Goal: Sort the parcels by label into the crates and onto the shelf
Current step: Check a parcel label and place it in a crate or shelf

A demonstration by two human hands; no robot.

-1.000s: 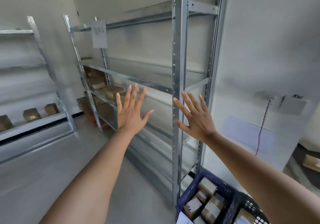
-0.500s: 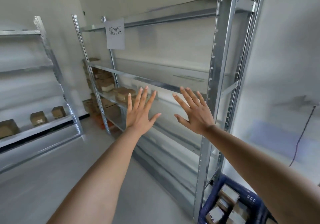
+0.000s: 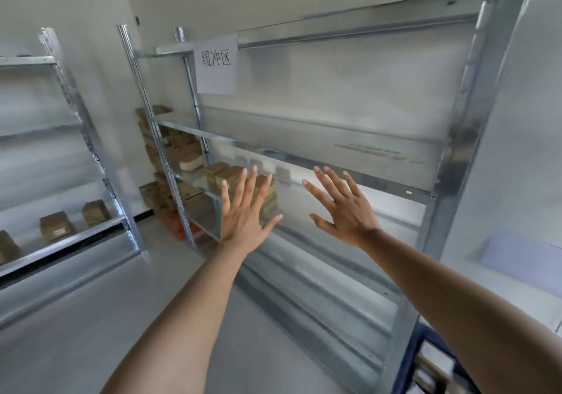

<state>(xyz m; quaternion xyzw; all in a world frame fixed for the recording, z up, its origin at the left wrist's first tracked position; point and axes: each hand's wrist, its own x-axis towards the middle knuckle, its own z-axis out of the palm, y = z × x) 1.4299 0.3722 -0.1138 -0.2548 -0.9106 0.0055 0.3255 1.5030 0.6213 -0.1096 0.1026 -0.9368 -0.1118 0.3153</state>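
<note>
Evidently both hands, left [image 3: 243,217] and right [image 3: 346,211], spread wide, empty. Parcels [image 3: 231,177] on shelf [image 3: 349,177]: small cardboard, probably light, stiff; grip opposite sides.

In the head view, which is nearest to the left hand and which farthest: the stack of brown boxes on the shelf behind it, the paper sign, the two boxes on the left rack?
Measured from the left hand:
1. Stack of brown boxes, right behind its fingers on the middle shelf.
2. Paper sign, higher up, hanging from the top shelf.
3. Two boxes on the left rack, far left across the aisle.
</note>
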